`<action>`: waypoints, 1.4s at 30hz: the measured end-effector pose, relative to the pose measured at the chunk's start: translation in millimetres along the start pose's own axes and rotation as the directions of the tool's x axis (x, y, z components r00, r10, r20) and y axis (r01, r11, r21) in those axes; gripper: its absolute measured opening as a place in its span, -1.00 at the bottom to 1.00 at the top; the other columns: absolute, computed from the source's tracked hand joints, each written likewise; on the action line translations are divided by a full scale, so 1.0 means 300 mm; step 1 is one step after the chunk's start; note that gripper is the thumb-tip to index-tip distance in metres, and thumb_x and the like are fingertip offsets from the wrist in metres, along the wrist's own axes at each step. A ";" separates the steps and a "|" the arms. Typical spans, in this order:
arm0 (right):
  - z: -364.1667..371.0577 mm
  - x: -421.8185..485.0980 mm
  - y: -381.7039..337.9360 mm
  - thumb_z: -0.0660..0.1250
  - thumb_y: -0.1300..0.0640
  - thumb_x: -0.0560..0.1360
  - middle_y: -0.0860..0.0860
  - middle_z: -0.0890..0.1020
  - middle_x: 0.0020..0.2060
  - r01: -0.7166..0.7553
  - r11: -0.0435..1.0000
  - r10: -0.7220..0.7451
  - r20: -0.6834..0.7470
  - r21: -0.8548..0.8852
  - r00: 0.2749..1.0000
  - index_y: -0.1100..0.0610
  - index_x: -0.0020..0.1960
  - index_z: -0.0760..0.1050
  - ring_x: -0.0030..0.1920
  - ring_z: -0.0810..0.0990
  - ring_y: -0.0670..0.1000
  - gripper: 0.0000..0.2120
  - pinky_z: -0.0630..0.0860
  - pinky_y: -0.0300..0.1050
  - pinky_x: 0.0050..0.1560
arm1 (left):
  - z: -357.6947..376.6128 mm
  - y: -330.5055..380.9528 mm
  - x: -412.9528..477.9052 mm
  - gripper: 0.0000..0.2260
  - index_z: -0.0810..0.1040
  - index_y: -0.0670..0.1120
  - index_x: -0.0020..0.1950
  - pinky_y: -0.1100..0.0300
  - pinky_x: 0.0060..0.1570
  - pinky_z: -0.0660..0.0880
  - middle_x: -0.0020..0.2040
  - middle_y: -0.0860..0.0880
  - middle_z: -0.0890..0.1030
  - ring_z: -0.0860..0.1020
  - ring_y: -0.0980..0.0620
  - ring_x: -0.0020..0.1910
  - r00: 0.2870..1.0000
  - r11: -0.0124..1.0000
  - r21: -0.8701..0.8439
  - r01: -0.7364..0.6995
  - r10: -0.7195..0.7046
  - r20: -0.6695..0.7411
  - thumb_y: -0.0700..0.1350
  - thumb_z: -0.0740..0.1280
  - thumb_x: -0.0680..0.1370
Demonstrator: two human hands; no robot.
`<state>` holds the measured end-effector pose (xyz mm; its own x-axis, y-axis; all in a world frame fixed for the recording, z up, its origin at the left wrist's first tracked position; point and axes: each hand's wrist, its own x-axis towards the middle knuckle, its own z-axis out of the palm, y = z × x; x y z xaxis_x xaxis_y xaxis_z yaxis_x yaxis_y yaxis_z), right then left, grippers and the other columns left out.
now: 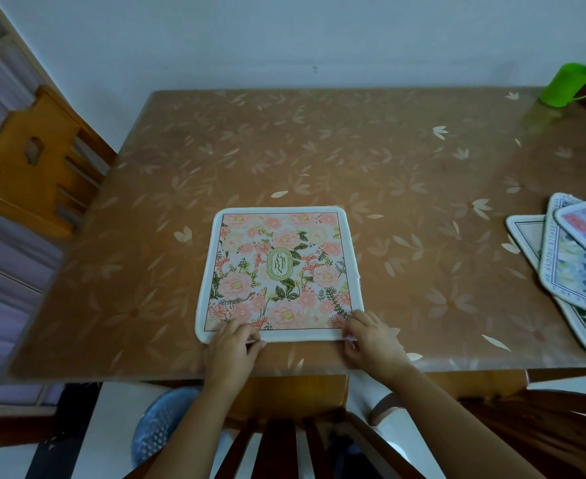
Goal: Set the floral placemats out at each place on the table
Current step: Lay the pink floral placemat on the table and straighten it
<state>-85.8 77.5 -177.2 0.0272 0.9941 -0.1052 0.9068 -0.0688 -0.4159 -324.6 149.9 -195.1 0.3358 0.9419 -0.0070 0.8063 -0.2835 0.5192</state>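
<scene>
pink placemat (pixel 281 271) lies flat on the bench (pixel 284 150), near edge close to the bench's front edge. left grip (pixel 231 347) pinches its near-left corner, and right grip (pixel 371 340) pinches its near-right corner, fingers curled on the white border. both are grasping the mat; neither is released.

stack of placemats (pixel 574 271) sits fanned, well to the right of the pink placemat and partly cut off by the frame. green cup (pixel 566 85) is far right of the mat and beyond it, at the bench's back corner. side chair (pixel 39 160) stands left of the mat. near chair (pixel 277 444) is just this side of it, under my arms.

my read: i am squaring this mat at the place in front of the near chair.

to do it well:
- slide rather than lift, since a thin mat may buckle
- move both corners together so the near edge runs parallel to the bench's front edge
- centre it on the near chair and keep a little margin
- the bench cover looks glossy and the mat may skate, so ease off gently

the stack is not yet laid out.
</scene>
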 end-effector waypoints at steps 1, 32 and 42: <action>0.001 0.000 0.000 0.31 0.28 0.35 0.17 0.55 -0.11 0.000 1.000 0.000 -0.003 0.003 1.000 0.25 -0.15 0.50 -0.05 0.47 0.18 -0.91 0.40 0.00 -0.10 | 0.001 -0.001 0.000 -0.88 0.56 -0.16 -0.22 0.06 -0.11 0.37 -0.16 -0.09 0.55 0.47 -0.09 -0.11 1.000 1.000 -0.002 -0.001 0.001 -0.002 -0.17 0.47 0.38; 0.099 0.385 -0.004 -0.10 -0.41 0.39 -0.10 -0.26 0.44 0.207 0.943 -0.163 0.180 -0.262 0.970 -0.27 0.37 -0.31 0.44 -0.34 0.13 -0.34 -0.25 0.39 0.34 | 0.096 -0.059 0.264 -0.48 -0.11 0.22 0.44 -0.28 0.35 -0.11 0.49 0.04 -0.13 -0.18 -0.07 0.47 0.988 0.909 0.405 -0.094 0.035 0.151 0.28 -0.16 0.49; 0.052 0.637 0.043 -0.10 -0.40 0.39 -0.12 -0.16 0.48 0.230 0.944 -0.204 0.127 -0.237 0.971 -0.23 0.39 -0.26 0.46 -0.28 0.09 -0.33 -0.20 0.40 0.35 | 0.117 -0.046 0.569 -0.47 -0.27 0.27 0.40 -0.27 0.32 -0.27 0.49 0.09 -0.26 -0.31 -0.01 0.45 0.988 0.924 0.367 -0.107 0.056 0.147 0.34 -0.24 0.46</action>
<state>-75.4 265.2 -216.8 -0.2122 0.9683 -0.1316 0.9620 0.1833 -0.2025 -261.2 308.4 -233.6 0.4485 0.8878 -0.1028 0.8878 -0.4292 0.1664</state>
